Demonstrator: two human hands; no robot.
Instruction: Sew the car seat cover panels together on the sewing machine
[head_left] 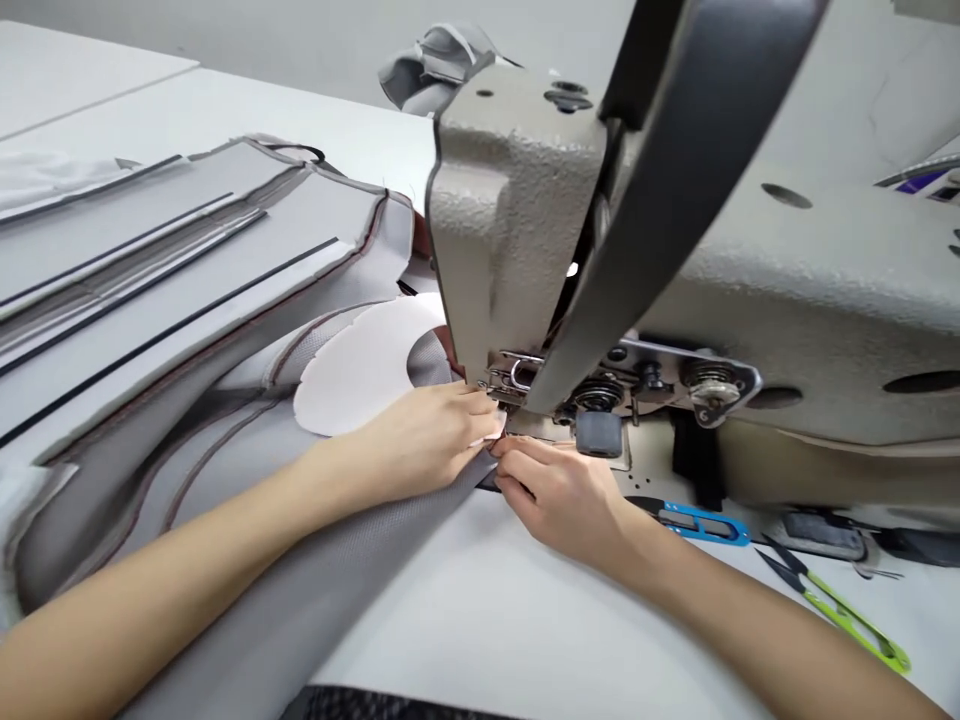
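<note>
Grip, left hand [431,435]: fingers pressed together, flat on the grey mesh fabric panel [360,560], fingertips pinching its edge just under the head of the beige industrial sewing machine [517,220]. Grip, right hand [559,495]: fingertips pinched on the same fabric edge, touching the left fingertips. Fabric lies over the left part of the white bench [510,610], beside a white oval fabric piece [360,370]. Blue thread snips [701,522] and green thread snips [840,605] lie toward the bench's right edge.

Bright, even overhead light; soft shadows; wide-angle bending at edges
</note>
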